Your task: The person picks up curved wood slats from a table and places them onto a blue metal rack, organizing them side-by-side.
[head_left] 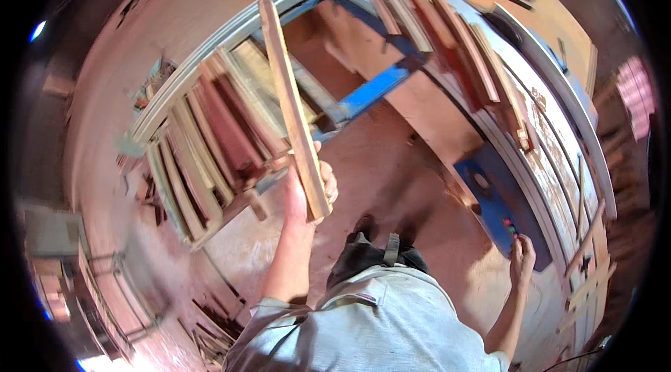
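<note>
A long, narrow wooden strip (285, 85) stands tilted upward in my left hand (307, 187), whose fingers are wrapped round its lower part. My right hand (522, 260) is at the blue side panel (493, 208) of the machine, low on the right. Its fingers reach up to a small switch (510, 227) with red and green parts, and it seems to hold nothing. Blur hides whether a fingertip presses the switch. Left of the strip, a row of brown and reddish wooden pieces (224, 120) lies side by side on a rack.
More wooden strips (454, 44) lie on the machine's pale top at the right. A blue crossbar (374, 91) spans the frame ahead of me. Loose sticks (213, 326) lie on the floor at lower left, near a metal-framed stand (115, 295). Boards (570, 30) lie at far right.
</note>
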A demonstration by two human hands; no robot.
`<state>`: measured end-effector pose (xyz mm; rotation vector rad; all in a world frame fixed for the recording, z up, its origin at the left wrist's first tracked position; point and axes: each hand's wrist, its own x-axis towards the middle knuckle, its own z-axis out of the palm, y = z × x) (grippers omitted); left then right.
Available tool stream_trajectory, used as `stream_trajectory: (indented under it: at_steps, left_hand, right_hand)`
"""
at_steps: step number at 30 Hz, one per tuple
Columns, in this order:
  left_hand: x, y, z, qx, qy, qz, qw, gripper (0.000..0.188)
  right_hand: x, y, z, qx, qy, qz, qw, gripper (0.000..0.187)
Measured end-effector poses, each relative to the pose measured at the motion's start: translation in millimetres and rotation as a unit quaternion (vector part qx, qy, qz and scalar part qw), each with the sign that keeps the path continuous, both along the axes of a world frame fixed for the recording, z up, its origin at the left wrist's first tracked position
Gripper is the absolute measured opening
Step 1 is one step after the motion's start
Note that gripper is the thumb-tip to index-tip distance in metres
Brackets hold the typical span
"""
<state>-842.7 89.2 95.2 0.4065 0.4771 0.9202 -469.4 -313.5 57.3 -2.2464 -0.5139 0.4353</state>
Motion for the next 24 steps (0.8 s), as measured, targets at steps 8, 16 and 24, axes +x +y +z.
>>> stream_trajectory:
  at_steps: [8, 16, 24]
  left_hand:
    - [119.1, -89.8, 2.0, 0.065, 0.168, -0.091, 0.979, 0.061]
    - [302.7, -232.8, -6.5, -0.061, 0.022, -0.298, 0.952, 0.063]
    - [428.6, -301.2, -11.3, -0.246, -0.167, -0.410, 0.862, 0.058]
  right_hand:
    - [112.3, -76.9, 18.4, -0.126, -0.199, -0.078, 0.969, 0.040]
    - [267.3, -174.1, -25.6, -0.173, -0.330, -0.097, 0.923, 0.052]
    - [386.2, -169.4, -50.1, -0.232, -0.309, -0.017, 0.922, 0.038]
